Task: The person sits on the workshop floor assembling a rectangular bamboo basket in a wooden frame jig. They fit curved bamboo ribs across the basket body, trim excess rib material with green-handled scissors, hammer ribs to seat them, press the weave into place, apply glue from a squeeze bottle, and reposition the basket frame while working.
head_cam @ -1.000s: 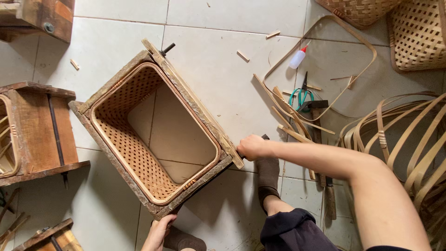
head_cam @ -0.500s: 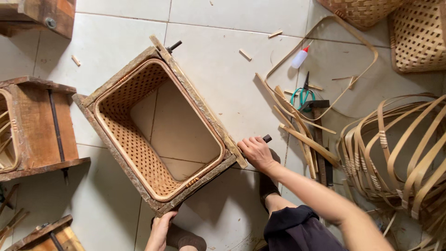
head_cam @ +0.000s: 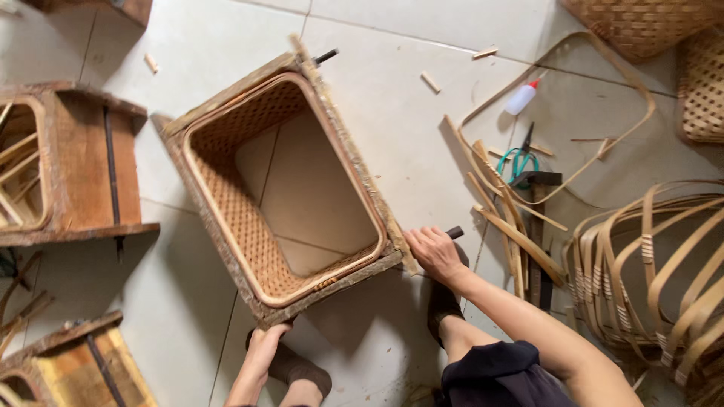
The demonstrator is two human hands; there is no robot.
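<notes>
Turned slightly on the tiled floor [head_cam: 188, 45], the rectangular woven rattan basket in its rough wooden frame [head_cam: 283, 185] now lies with its long axis running away from you. Your right hand [head_cam: 434, 252] closes around a dark-handled tool [head_cam: 455, 232] at the frame's near right corner; your left hand [head_cam: 262, 348] grips the near edge below, fingers curled.

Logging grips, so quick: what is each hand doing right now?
Left hand: fingers on the lower corner of the basket frame; grip cannot be told.
Right hand: closed on a dark tool handle at the frame's right corner.
</notes>
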